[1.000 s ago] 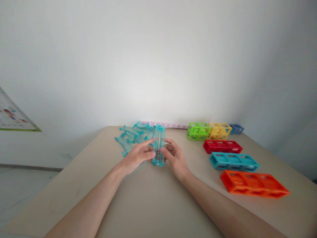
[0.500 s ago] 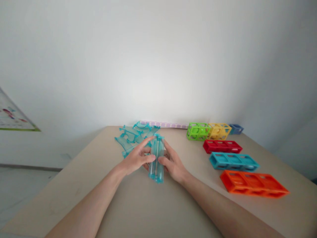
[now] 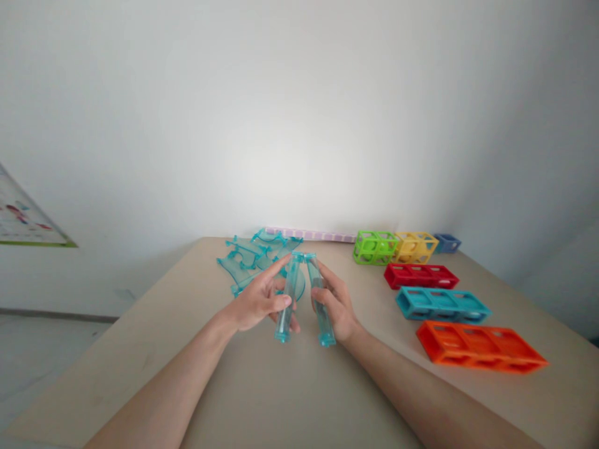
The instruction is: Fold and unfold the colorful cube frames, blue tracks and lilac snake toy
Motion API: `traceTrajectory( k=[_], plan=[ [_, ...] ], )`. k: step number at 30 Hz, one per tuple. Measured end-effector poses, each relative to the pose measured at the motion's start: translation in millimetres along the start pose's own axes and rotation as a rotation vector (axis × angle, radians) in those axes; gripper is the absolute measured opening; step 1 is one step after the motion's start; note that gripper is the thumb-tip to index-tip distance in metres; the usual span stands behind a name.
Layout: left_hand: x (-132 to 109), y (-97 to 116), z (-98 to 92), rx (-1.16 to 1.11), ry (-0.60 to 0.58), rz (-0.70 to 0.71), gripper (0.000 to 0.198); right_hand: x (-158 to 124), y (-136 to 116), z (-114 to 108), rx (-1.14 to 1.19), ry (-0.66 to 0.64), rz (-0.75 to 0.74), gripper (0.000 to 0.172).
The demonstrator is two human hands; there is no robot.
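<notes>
Each hand holds one clear blue plastic track piece above the beige table point(image 3: 262, 386). My left hand point(image 3: 259, 302) grips the left track piece point(image 3: 286, 305) between thumb and fingers. My right hand point(image 3: 337, 305) is closed round the right track piece point(image 3: 321, 308). The two pieces nearly touch at their far ends and spread apart at the near ends. Behind them lies a pile of clear blue curved track pieces point(image 3: 250, 259).
On the right lie an orange frame point(image 3: 480, 349), a teal frame point(image 3: 442, 305) and a red frame point(image 3: 420, 276). Behind them stand a green cube frame point(image 3: 374, 247), a yellow one point(image 3: 415, 247) and a small blue one point(image 3: 447, 242). A lilac strip point(image 3: 318, 235) runs along the wall.
The two track pieces were held together as one block; I drew them nearer and they have come apart at the near ends, one in each hand.
</notes>
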State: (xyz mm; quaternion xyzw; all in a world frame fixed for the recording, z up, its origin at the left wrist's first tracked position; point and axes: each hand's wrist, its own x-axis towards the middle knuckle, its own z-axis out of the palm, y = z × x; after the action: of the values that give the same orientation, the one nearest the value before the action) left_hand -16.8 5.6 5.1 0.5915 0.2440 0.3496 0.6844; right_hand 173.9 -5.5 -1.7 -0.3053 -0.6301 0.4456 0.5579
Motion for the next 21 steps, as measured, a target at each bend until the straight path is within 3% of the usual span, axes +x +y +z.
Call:
traceTrajectory(
  k=[7,12,16,21],
  plan=[
    [0.3,1.3,3.5,0.005,-0.051,0.006,0.089,-1.7,4.6,1.5,0.020,0.006,-0.048,0.056],
    [0.0,0.9,5.5,-0.011,-0.105,-0.037,0.094,-4.6,4.1,4.8,0.012,-0.074,-0.030,0.055],
    [0.1,-0.3,5.5,-0.020,-0.077,-0.062,0.101,-7.0,3.3,6.4,-0.005,-0.118,0.009,0.053],
    [1.0,1.1,7.9,0.023,-0.106,-0.024,0.091,-7.4,5.9,6.1,-0.113,-0.131,-0.001,0.049]
  ],
)
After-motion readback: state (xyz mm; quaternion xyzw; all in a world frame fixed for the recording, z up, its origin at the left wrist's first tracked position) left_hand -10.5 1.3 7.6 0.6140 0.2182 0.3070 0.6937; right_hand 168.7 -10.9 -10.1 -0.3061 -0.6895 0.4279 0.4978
